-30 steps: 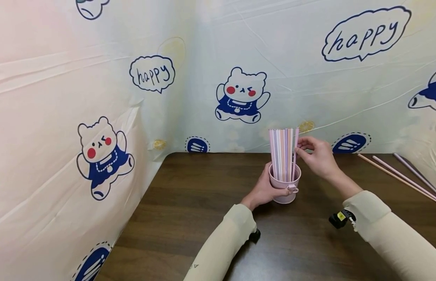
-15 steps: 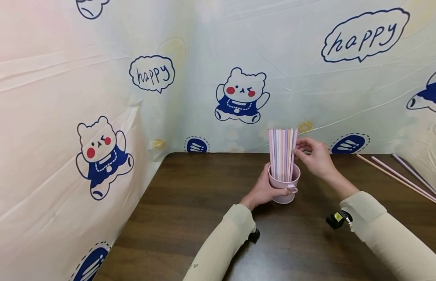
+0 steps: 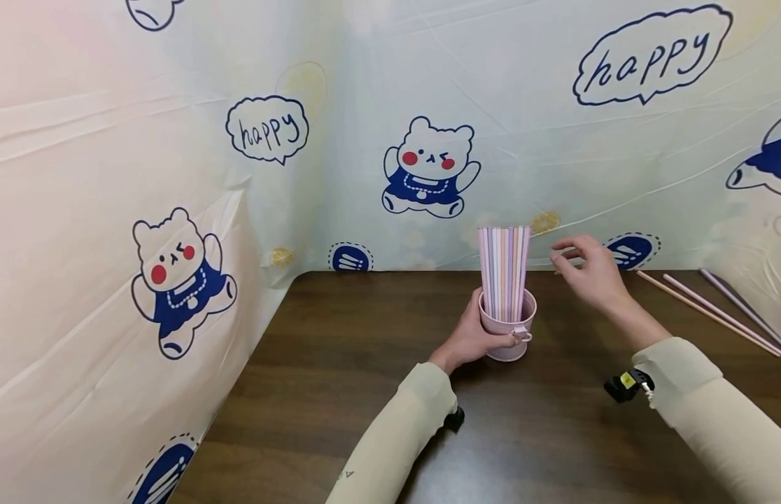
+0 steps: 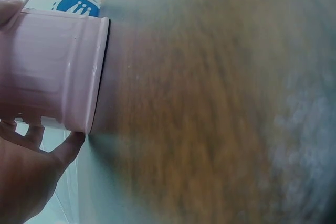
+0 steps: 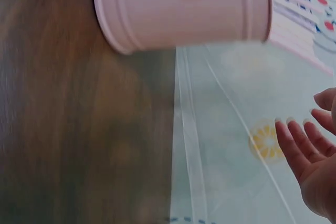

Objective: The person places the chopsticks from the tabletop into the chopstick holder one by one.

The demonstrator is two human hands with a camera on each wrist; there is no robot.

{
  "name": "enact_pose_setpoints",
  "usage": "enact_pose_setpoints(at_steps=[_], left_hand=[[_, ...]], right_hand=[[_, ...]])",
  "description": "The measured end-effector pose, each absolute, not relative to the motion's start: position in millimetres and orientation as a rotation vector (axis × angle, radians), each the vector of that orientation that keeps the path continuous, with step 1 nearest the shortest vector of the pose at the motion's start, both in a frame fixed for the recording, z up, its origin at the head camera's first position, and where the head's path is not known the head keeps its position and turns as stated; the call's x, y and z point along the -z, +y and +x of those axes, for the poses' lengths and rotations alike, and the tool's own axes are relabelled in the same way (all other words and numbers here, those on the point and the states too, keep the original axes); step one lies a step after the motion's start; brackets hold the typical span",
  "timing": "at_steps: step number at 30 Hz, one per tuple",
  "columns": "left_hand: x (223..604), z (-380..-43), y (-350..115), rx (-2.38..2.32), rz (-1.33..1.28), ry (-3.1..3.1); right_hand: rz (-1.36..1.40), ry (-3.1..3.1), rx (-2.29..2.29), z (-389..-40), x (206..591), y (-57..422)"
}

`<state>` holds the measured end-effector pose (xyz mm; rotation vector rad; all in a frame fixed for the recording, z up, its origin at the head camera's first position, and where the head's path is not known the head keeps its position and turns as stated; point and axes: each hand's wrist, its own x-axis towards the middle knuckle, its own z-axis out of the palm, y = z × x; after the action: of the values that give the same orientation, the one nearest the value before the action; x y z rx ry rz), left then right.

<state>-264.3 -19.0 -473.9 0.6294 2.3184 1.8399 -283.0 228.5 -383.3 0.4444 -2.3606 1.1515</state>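
Note:
A small pink bucket (image 3: 505, 343) stands upright on the dark wooden table, a little ring handle on its near side. Several pastel straws (image 3: 502, 273) in pink, white, orange and purple stand bunched inside it, rising well above its rim. My left hand (image 3: 472, 336) grips the bucket from the left, thumb across the front; in the left wrist view its fingers (image 4: 68, 148) touch the bucket wall. To the right of the straws, my right hand (image 3: 592, 276) hovers apart from them, fingers loosely bent and holding nothing. The right wrist view also shows that hand (image 5: 315, 166) clear of the bucket.
Three loose straws lie on the table at the far right: an orange one (image 3: 705, 311), a pink one (image 3: 718, 311) and a purple one (image 3: 743, 304). A printed cloth (image 3: 353, 175) with bears hangs behind the table (image 3: 340, 392) and along its left side.
My right hand has let go of a pink straw at the bunch's right edge and moved away to the right. That straw now stands with the others. My left hand keeps its grip.

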Motion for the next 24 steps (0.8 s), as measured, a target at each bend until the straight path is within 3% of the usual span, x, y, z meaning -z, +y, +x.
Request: enact_pose_setpoints(at_steps=[9,24], left_hand=[[475.0,-264.9,-17.5,-1.835,0.644,2.319],[473.8,-262.1,-16.1,-1.847,0.67,2.299]], right_hand=[[0.298,-2.435,-1.039,-287.8,383.7,271.8],[0.187,-2.632,-0.831,-293.5,417.4,349.8]])
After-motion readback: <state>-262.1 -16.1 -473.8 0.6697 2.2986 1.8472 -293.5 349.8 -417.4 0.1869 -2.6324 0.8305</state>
